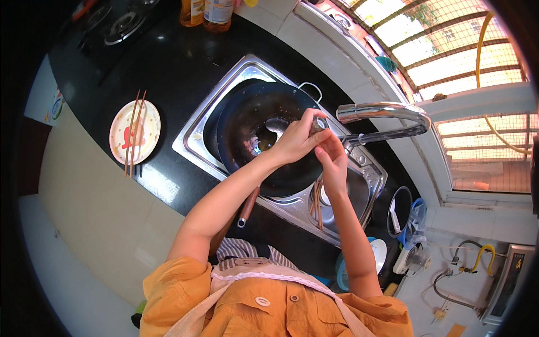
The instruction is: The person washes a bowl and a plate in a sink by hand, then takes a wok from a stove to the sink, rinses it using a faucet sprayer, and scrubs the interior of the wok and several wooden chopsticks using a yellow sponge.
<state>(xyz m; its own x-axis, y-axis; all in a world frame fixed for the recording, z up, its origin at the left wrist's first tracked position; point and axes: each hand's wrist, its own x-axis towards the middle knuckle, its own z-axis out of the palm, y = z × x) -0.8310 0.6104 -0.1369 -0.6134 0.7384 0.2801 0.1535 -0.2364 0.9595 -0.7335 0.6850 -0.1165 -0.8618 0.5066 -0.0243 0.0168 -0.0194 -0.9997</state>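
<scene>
A dark wok rests across the steel sink, with a little liquid and dark residue at its bottom. Its wooden handle points toward me, and a metal loop handle stands at the far side. Over the wok, my left hand is closed around a metal ladle or turner, its shiny head low in the bowl. The grey round end of what looks like its handle shows between my fingers. Close against that hand is my right hand, fingers curled; its grip is partly hidden.
A chrome faucet arches in beside my hands. The right sink basin holds chopsticks and a dish. More chopsticks lie across a patterned plate on the black counter. Bottles stand at the back; a knife is at right.
</scene>
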